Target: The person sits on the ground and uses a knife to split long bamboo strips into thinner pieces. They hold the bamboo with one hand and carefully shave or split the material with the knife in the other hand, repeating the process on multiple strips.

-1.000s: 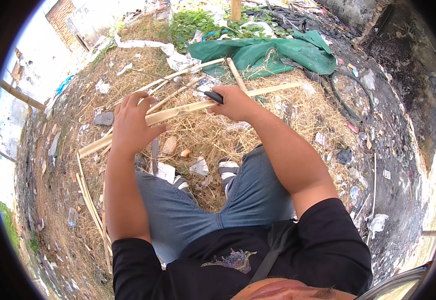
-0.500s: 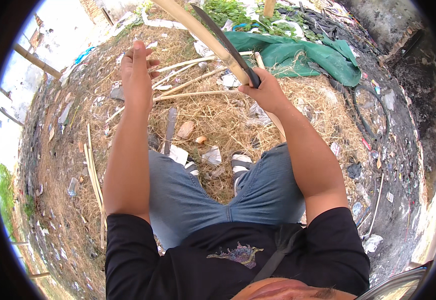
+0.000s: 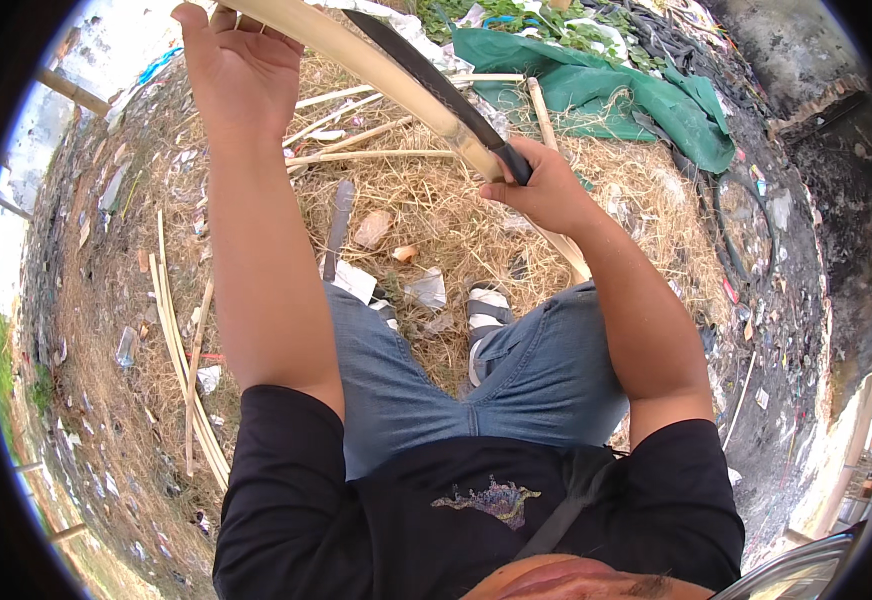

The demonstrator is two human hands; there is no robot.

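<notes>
A long machete (image 3: 426, 70) with a dark blade and black handle is in my right hand (image 3: 548, 190), closed round the handle. The same hand pinches the near end of a pale split bamboo pole (image 3: 376, 75), which runs alongside the blade toward the upper left. My left hand (image 3: 248, 80) is raised near the pole's far part, palm up and thumb spread away. Its fingertips lie partly behind the pole; whether they touch it I cannot tell. Between my knees and the straw, another flat blade (image 3: 338, 230) stands by my left foot.
Pale bamboo strips (image 3: 386, 155) lie on the straw ahead, and more strips (image 3: 181, 350) lie at my left. A green sheet (image 3: 606, 90) is spread at the far right, near a black hoop (image 3: 746, 230). Litter is scattered over the ground, with a dark wall (image 3: 836, 160) at the right.
My left hand has moved up and left to the bamboo pole, turning its palm up. The pole and machete have tilted further leftward, with my right hand still gripping both.
</notes>
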